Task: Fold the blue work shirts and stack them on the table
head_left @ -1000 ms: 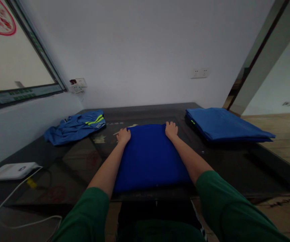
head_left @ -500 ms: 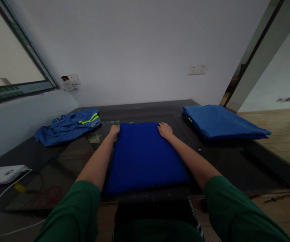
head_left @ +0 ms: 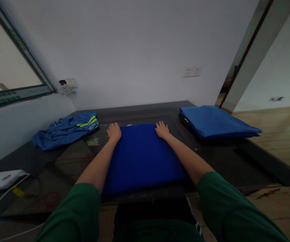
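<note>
A folded deep-blue cloth lies flat on the dark table right in front of me. My left hand rests on its far left corner, fingers stretched out flat. My right hand lies on the far right corner, fingers spread and open. Both forearms run along the cloth's side edges, with green sleeves at the elbows.
A crumpled blue garment with yellow-green stripes lies at the back left. A stack of folded blue cloth sits at the back right. A white device with a cable rests near the left edge. Wall sockets are behind.
Both hands stay on the cloth's far corners; they have flattened slightly. The head camera has shifted a little, so the whole scene sits further left.
</note>
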### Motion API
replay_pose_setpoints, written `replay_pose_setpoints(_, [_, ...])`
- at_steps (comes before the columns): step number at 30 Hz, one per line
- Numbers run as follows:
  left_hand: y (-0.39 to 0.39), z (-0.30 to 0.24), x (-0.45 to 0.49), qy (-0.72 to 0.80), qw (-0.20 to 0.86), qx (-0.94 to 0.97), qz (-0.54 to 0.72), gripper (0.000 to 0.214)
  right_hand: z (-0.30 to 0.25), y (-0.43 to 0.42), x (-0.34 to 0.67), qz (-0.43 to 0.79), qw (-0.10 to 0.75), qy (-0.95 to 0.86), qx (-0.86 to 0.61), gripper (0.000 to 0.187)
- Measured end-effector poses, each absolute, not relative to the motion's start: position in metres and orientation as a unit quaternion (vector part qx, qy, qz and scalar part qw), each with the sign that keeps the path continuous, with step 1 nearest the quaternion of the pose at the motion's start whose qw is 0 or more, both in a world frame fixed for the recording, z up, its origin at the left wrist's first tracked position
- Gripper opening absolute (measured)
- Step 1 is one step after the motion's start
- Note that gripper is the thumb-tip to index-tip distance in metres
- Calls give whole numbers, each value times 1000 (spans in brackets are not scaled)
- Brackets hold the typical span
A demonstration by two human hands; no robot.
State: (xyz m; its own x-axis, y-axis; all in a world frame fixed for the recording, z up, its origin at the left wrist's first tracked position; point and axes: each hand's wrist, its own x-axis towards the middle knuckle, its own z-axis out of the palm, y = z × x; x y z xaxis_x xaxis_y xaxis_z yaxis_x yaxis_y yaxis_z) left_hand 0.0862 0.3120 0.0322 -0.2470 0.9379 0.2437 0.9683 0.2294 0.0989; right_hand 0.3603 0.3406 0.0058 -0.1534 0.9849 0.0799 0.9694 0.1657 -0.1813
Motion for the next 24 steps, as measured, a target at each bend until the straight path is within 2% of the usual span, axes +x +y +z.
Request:
replay_pose_setpoints(2, [309,34,102,-743,72,-656,-114,43,10,338,350,35,102,-749,-653,57])
replay_pose_setpoints(4, [308,27,116,-716,32,-688,-116,44,10,335,341,41,112,-742,-660,62])
replay_pose_setpoints(9, [303,-6,116,-734,-46,-672,-83,62,-6,331,346,80,92,-743,-658,80])
replay_pose_setpoints(16, [299,-9,100,-776,-52,-622,-94,77,-14,332,358,70,117,-744,-654,81])
replay_pose_setpoints(24, [294,-2,102,-807,-42,-582,-95,78,-5,327,360,79,101,-740,-661,81])
